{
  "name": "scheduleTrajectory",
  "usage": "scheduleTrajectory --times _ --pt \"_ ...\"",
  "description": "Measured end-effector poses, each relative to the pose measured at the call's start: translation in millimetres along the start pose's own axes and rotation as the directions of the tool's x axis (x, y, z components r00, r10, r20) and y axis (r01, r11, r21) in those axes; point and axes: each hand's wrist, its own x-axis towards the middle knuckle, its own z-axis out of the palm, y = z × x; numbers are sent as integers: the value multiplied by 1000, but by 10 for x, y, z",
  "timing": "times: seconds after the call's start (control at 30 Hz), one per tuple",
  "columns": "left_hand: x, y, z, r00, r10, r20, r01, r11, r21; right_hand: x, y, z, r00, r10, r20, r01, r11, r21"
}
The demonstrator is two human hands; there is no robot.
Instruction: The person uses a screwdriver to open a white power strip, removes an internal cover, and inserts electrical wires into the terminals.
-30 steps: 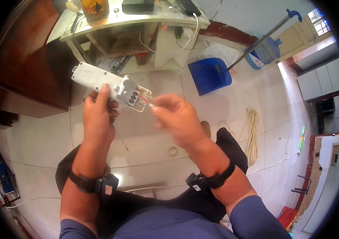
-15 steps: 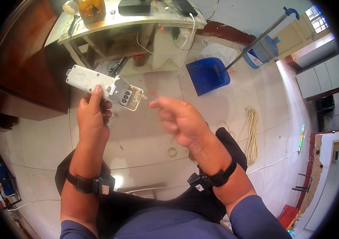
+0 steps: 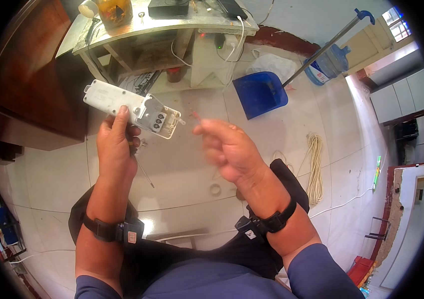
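Grips the white casing in the left hand, with the thumb on top and the fingers curled beneath, above the tiled floor and aslant from upper left to lower right in the head view. Pinches the reddish wire ends between thumb and forefinger of the right hand, with the lower fingers loosely curled and blurred; cannot make out each strand. Holds them near the open compartment at the end of the casing, yet apart from it. Shows also a thin rod below the left hand, seemingly tucked in the same grip, though cannot tell for sure. Best to brace the casing firmly from underneath, with the compartment and the three black round fittings in plain sight and the left fingers clear of both. Better to pinch just behind the bare part, for neat strands without splaying, and to work with a light wrist rather than a pull. Worth avoiding a snag on the small tab at the corner of the casing. Worth minding the pale ring and coiled cord on the floor, underfoot.
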Motion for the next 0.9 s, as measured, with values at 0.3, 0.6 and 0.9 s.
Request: scheduleTrajectory --times 0.3,0.6,0.9 --pt "4 -7 -13 1000 -1 0 1 1000 1 37 48 -14 997 -60 -39 61 998 14" --pt "4 -10 -4 1000 0 5 0 1000 12 23 27 -14 995 -80 -58 82 996 29" --pt "-9 5 0 1000 -1 6 1 1000 13 20 23 -1 994 -84 -66 86 996 27"
